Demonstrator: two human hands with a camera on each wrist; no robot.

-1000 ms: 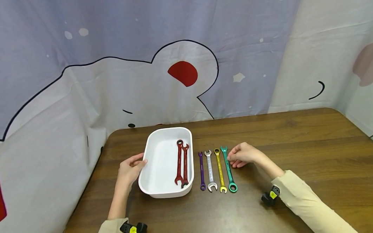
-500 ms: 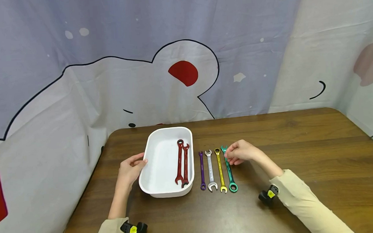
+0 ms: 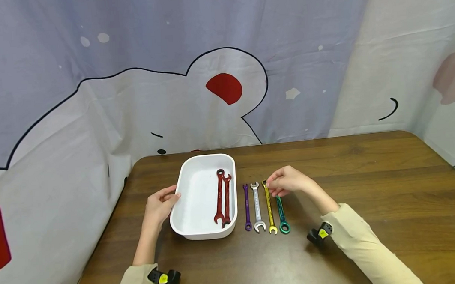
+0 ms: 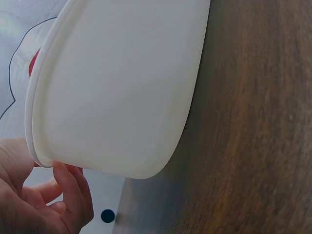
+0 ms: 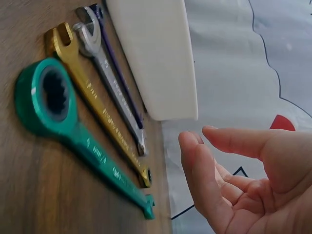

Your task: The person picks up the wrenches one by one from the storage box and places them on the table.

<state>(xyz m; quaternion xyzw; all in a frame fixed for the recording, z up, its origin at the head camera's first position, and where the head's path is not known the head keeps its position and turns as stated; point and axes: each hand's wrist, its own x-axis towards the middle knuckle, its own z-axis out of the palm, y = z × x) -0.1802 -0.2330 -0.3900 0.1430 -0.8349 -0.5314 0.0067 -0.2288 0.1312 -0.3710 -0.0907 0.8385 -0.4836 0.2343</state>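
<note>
So the right hand (image 3: 287, 185) has slid left over the last second, off the green metal ring wrench (image 3: 282, 215) and toward the far end of the gold metal wrench (image 3: 269, 208) next to it, so gold looks like its pick now. From the head view it might already be pinching the tip, hard to say, but the right wrist view shows the fingers (image 5: 204, 175) loosely curved and apart, holding nothing, above the row. The left hand (image 3: 159, 205) hasn't moved, fingers curled on the rim of the white plastic tub (image 3: 190, 204), with two red wrenches (image 3: 222, 198) inside.
</note>
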